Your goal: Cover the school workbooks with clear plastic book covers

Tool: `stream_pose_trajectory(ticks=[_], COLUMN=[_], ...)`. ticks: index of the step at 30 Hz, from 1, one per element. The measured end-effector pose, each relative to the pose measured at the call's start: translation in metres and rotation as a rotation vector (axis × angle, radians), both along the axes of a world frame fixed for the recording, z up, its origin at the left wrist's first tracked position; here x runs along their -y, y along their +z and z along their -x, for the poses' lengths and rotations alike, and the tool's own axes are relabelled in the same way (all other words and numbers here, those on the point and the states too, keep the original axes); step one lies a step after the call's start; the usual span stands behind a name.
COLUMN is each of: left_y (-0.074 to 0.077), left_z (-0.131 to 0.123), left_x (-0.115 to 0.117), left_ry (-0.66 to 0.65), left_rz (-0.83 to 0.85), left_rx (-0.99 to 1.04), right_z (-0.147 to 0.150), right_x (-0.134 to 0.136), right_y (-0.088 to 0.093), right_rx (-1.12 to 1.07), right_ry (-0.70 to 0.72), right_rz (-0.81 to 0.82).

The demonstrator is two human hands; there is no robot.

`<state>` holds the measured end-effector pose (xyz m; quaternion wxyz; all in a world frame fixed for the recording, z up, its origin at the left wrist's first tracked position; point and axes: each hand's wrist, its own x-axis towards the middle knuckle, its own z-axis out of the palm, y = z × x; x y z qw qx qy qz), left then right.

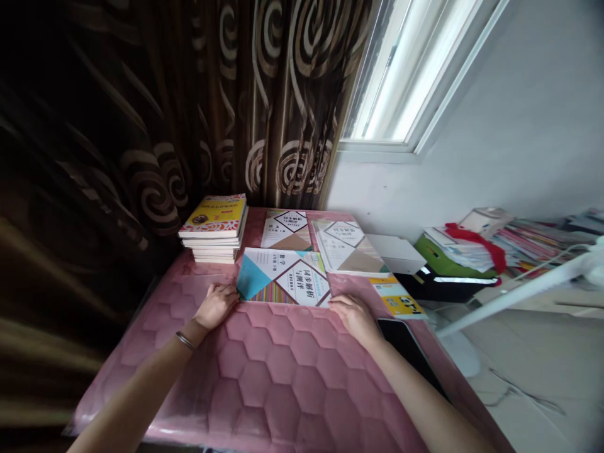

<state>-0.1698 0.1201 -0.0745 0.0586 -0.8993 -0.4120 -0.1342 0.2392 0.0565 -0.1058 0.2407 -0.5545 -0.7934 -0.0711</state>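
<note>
A workbook [271, 267] with a white, blue and striped cover lies sideways on the pink padded table cover [287, 362]. At its near left corner is my left hand [218, 305], fingers closed on the edge, with a bangle on the wrist. The near right corner sits in the fingers of my right hand [352, 314]. Just behind lies a smaller-looking workbook [285, 229] with a brown and white cover. A similar brown and white workbook [349, 246] lies to the right, close to the held one.
A stack of books [214, 223] with a yellow top cover stands at the back left. To the right are a yellow and white booklet [399, 297], a dark tablet-like device [410, 352] and a white box [396, 253]. Beyond the table stand a white pole [519, 292] and piled papers [542, 245].
</note>
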Motion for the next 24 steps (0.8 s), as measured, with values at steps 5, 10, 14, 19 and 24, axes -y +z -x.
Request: stream_pose_trajectory(ticks=[5, 10, 14, 19, 24], left_y=[-0.005, -0.006, 0.005, 0.011, 0.001], left_z=[0.002, 0.004, -0.003, -0.046, -0.078], left_x=[-0.001, 0.0, 0.005, 0.009, 0.005], left_ry=[-0.004, 0.014, 0.001, -0.077, -0.115], left_rz=[0.049, 0.058, 0.029, 0.01, -0.015], left_rx=[0.021, 0.031, 0.047, 0.001, -0.047], right_z=[0.0, -0.004, 0.008, 0.073, 0.137], right_x=[0.001, 0.002, 0.007, 0.003, -0.022], right_y=[-0.002, -0.004, 0.011, 0.027, 0.015], right_rx=[0.004, 0.016, 0.034, 0.016, -0.028], right_ry=[-0.015, -0.004, -0.018, 0.056, 0.081], right_rz=[0.006, 0.007, 0.022, 0.04, 0.024])
